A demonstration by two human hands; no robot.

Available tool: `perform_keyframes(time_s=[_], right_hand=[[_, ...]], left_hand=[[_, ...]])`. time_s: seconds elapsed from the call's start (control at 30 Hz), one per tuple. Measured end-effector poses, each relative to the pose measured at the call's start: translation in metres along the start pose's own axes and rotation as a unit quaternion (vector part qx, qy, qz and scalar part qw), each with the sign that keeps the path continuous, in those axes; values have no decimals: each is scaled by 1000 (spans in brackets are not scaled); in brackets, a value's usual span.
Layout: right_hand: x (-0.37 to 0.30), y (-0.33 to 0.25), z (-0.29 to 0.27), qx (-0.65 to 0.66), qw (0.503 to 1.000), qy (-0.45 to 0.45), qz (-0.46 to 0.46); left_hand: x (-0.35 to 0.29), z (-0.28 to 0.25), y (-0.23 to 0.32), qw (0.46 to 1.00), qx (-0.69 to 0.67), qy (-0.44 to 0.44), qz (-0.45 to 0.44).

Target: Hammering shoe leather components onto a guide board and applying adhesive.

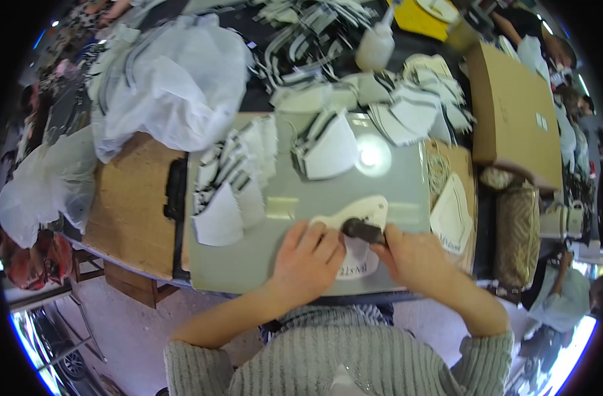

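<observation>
A white cut piece (pixel 370 212), shaped like a shoe part, lies on the grey board (pixel 288 247) in front of me, with dark lettering along its near edge. My left hand (pixel 311 257) rests palm down at its left side, fingers stretched out and pressing on it. In my right hand (pixel 413 259) is a short dark tool that looks like a hammer (pixel 364 231). Its rounded end is over the piece, near my left fingertips. The handle is mostly hidden by my fingers. To the right lies a similar lettered piece (pixel 451 214).
Overlapping white pieces with dark strips (pixel 225 214) lie left on the board; another stack (pixel 331 148) sits farther back. A white plastic bag (pixel 176 79), a squeeze bottle (pixel 375 47) and a cardboard box (pixel 516 119) stand around the board. People are at the far right.
</observation>
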State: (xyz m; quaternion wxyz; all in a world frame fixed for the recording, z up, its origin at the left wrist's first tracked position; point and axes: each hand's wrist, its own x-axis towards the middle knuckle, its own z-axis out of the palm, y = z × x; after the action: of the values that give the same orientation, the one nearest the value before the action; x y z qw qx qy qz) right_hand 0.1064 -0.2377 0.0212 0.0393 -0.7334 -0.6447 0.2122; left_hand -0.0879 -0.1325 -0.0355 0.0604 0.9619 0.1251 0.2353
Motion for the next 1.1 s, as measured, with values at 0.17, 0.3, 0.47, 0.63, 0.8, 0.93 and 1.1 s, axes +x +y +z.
perform_keyframes(time_s=[0.17,0.3,0.47,0.63,0.8,0.93,1.1], right_hand=[[3,0,-9,-24,997,67,-28],[2,1,-9,-43,999,24,-14],[-1,6,-6,-6,999,51,-14],[-2,27,-12,32,994,101,34],[-9,23,-1,-50,998,26,18],[-3,17,-17,-30,998,47,23],[-6,16,-11,-69,997,22,6]], left_hand=[[-2,5,-3,1000,10,-4,-5],[-1,7,-3,1000,2,-9,-4],[-2,12,-4,995,-84,20,-51],[-4,4,-9,987,-134,24,-91],[1,5,-8,995,-89,27,-44],[0,3,-7,995,-78,24,-52],[0,4,-9,996,-74,30,-46]])
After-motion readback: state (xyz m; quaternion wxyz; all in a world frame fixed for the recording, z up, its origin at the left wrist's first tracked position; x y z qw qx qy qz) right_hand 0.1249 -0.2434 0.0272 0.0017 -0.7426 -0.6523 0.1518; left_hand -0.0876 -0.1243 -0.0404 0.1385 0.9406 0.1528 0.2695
